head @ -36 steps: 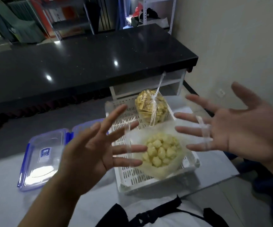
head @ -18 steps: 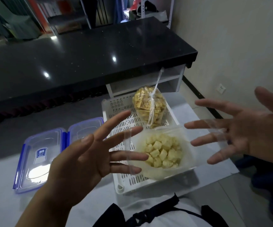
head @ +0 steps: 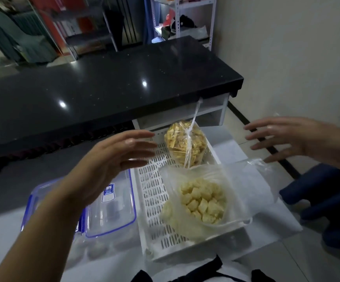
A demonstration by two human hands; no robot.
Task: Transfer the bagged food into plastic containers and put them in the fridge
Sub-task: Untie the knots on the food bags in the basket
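Left hand: the left hand (head: 104, 167) is being held above the table at the centre left of the frame, fingers straight and loosely spread, nothing being gripped.
Right hand: the right hand (head: 287, 139) is being held at the right edge of the frame, fingers extended and apart, nothing being pinched.
Open bag: a clear plastic bag of pale yellow food cubes (head: 202, 202) is being kept with its mouth wide open in the near half of the white perforated tray (head: 150, 200), at the lower centre, below and between the two hands.
Tied bag: a knotted bag of golden snack pieces (head: 185, 145) is being kept in the far half of the same tray, just beyond the open bag, its twisted tail pointing up.
Containers: two clear plastic containers with blue rims (head: 112, 204) are lying side by side at the lower left, just beside the tray, partly covered by the left forearm.
Surface: everything is being carried by a white table (head: 267, 237).
Background: a black countertop (head: 104, 88) is being shown across the upper half of the frame.
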